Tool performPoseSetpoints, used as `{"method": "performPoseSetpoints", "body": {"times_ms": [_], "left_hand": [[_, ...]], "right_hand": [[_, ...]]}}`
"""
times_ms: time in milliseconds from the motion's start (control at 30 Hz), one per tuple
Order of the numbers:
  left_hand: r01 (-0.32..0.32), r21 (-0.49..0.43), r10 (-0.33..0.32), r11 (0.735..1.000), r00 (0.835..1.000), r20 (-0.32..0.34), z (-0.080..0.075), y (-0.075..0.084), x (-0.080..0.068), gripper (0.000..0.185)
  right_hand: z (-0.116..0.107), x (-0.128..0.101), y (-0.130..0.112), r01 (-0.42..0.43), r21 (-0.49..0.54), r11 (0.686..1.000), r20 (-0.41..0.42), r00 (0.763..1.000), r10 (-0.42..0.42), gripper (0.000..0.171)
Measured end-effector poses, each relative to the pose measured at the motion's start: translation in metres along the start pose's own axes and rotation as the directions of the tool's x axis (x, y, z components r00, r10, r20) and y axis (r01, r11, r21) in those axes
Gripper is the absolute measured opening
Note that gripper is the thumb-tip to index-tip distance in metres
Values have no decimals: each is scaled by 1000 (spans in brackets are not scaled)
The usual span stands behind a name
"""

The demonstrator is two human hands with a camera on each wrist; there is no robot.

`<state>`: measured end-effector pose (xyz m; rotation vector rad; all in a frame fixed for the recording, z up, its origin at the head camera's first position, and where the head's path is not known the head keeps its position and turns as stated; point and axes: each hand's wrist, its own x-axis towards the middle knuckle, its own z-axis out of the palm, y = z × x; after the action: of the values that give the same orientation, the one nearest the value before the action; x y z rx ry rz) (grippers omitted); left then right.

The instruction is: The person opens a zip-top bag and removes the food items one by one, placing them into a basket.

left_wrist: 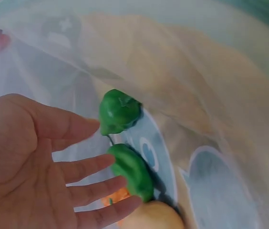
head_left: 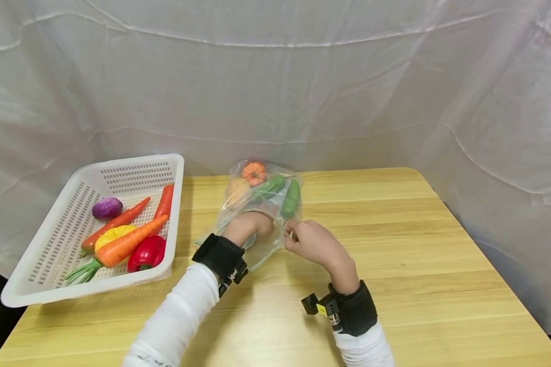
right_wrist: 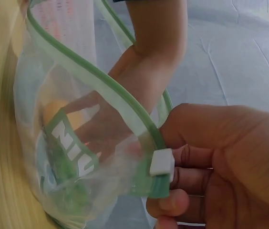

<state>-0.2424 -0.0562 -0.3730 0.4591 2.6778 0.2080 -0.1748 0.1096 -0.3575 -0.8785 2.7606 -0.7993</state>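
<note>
We find a clear zip bag lying on the wooden table, near the middle and just right of the white basket. Its long axis runs near to far: the open mouth faces the person, the closed bottom points toward the far curtain.

The left hand is inside the bag through the mouth. In the left wrist view its fingers are straight and slightly spread, palm open, gripping nothing; the fingertips lie just beside two green vegetables and a yellowish one, but we cannot tell whether they touch.

The right hand is at the right edge of the mouth. Its curled fingers pinch the green zip strip just beside the white slider. We judge this grip keeps the mouth lifted and open so the other arm can pass through.

At the far end of the bag we see a small orange pumpkin, a pale potato-like piece and the green pieces.

The basket holds carrots, a red pepper, a purple onion and a yellow item.
</note>
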Motion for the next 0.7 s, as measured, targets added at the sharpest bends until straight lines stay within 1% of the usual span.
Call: {"method": "performPoseSetpoints", "body": {"times_ms": [33,100,133,200,267,333,467,567,633,700], "left_hand": [[-2,-1,2,1000,1000,-13,0,-1,2,52],[-9,20,10,1000,999,-49,1,-1,6,52],[1,36,0,999,999,-52,0,1,5,51],[12,61,-7,998,997,-78,0,1,7,52],[32,71,-26,997,996,-87,0,1,8,58],[46,76,-39,996,995,-95,1,0,10,61],[52,64,-42,997,988,-147,3,1,16,57],[55,28,-48,998,979,-199,5,2,19,55],[53,5,-51,999,975,-218,8,2,22,57],[33,25,-27,999,973,-230,11,2,27,62]], "right_hand": [[0,0,0,13,-6,1000,-10,1000,-13,4],[-1,0,1,26,-20,999,-19,999,-27,8],[-1,0,1,26,-26,999,-18,999,-27,10],[-1,1,0,16,-36,999,-13,1000,-17,14],[-1,2,-1,14,-50,999,-9,1000,-14,13],[-1,2,-2,9,-57,998,-4,1000,-9,12],[0,3,-4,10,-77,997,-5,1000,-11,10],[1,3,-5,21,-91,996,-18,1000,-23,17],[1,2,-6,26,-90,996,-31,999,-29,23],[2,2,-7,30,-89,996,-36,999,-33,30]]}}
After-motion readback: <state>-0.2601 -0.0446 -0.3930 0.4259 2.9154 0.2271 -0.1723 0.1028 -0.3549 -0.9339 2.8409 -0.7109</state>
